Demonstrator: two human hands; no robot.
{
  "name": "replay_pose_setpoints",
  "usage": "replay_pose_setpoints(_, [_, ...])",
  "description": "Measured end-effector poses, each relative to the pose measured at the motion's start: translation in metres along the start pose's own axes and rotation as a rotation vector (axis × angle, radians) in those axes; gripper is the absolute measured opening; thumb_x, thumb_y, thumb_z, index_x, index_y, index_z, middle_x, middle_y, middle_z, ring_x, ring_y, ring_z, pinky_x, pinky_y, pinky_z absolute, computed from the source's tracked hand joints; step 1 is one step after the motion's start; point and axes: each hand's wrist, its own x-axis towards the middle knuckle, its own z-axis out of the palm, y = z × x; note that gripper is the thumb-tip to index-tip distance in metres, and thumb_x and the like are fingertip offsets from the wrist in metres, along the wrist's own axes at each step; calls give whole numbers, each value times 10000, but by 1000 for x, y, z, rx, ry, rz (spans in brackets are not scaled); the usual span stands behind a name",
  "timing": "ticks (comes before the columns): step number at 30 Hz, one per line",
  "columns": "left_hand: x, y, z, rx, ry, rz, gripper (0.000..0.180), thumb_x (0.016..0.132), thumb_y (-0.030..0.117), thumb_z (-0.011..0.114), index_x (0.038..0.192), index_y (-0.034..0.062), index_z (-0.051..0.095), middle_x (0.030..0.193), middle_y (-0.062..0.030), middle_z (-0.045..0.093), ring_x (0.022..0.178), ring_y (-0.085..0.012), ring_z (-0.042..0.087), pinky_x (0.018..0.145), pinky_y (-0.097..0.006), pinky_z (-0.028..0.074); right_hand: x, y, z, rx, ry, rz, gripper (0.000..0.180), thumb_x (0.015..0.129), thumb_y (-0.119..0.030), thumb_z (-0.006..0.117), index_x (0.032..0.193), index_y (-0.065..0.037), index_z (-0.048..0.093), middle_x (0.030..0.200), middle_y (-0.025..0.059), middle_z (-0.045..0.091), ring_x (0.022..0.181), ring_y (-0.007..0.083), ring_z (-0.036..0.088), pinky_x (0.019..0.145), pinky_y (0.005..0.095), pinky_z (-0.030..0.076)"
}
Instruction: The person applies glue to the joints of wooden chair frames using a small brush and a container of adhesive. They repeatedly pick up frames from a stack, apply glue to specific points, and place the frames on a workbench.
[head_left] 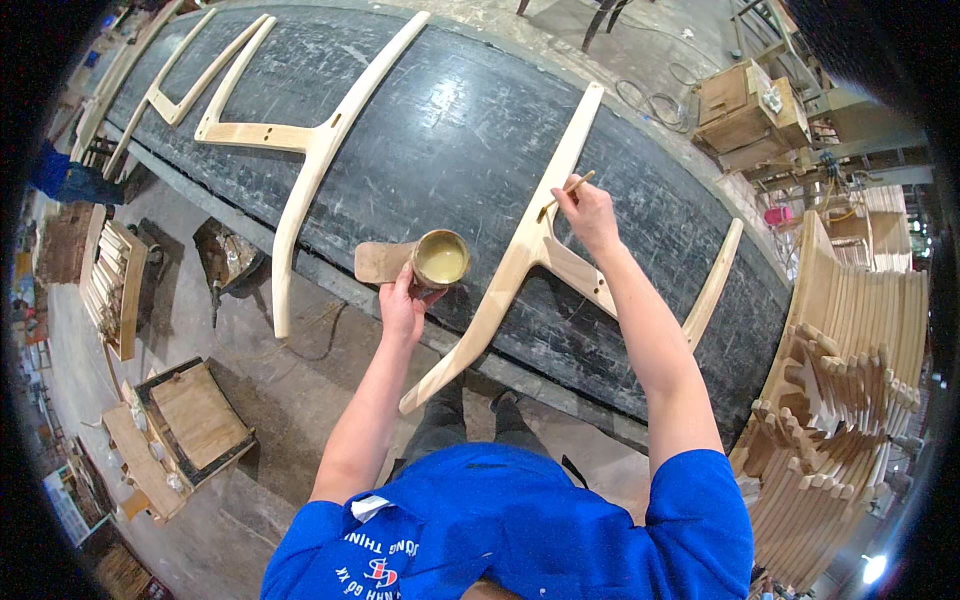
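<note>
A long, scuffed black worktop (pixel 460 165) is running diag. across a woodworking shop. On it, in front of the person, a pale wooden side frame (pixel 520 255) is lying flat, its curved long leg overhanging the near edge. Its drilled crossrail (pixel 570 268) is going off to the R, partly hidden by the R forearm, toward a short post (pixel 716 283).

R hand (pixel 590 215) is pinching a thin wooden-handled tool (pixel 578 184) btw. thumb & fingers, dark tip pointing at the long leg just above the crossrail joint; can't tell if it's a brush, or if the tip is touching. L hand (pixel 403 308) is curling its fingers around the underside of a round cup (pixel 463 240), which is holding pale yellowish liquid (pixel 440 264). A flat wooden paddle (pixel 383 262) is sticking out L of the cup; can't tell if they're joined.

Further L, a 2nd side frame (pixel 313 180) is lying on the worktop, w/ more pale pieces (pixel 190 95) beyond. On the R, curved wooden parts (pixel 850 430) are standing in tight stacks; a wooden cabinet (pixel 740 105) is sitting past the far edge. Lower L, a wood-topped box (pixel 195 415) is resting on the floor, w/ a crate of sticks (pixel 115 285) above it in view.
</note>
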Motion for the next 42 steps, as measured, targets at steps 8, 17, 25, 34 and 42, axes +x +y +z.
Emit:
replay_pose_setpoints(8, [-4,-10,65,264,1,125,278,930,220,475,1096,5,535,1048,-72,574,895,-157,590,714,-321,547,-56,-41,-50,301,-68,-67,170,850,-183,599,828,-17,564,647,103,564,601,197,561,569,308,437])
replay_pose_setpoints(17, [-35,-41,114,318,-210,92,227,923,211,495,1045,36,574,973,-35,616,869,-125,599,678,-314,549,-121,-11,-48,1006,141,442,199,895,-215,555,806,-47,494,670,73,600,551,127,578,502,243,475])
replay_pose_setpoints(25, [-49,-64,126,110,-216,2,231,941,205,453,1101,53,518,1020,-50,599,888,-145,602,689,-335,551,-168,17,-73,1587,140,571,90,860,-120,585,904,-58,537,849,83,607,759,166,599,665,303,498])
replay_pose_setpoints(34, [-46,-115,142,70,-167,-79,244,920,249,495,1112,100,522,1040,-28,582,892,-131,580,617,-309,546,-177,37,-54,1552,390,886,182,877,-238,580,773,-103,517,713,74,600,606,157,584,494,273,481])
replay_pose_setpoints(42, [-30,-106,95,93,58,27,223,911,217,497,1061,56,537,977,-71,594,842,-176,592,623,-348,530,-153,48,-81,658,319,331,179,873,-159,585,772,-43,494,632,67,585,557,111,570,488,257,453])
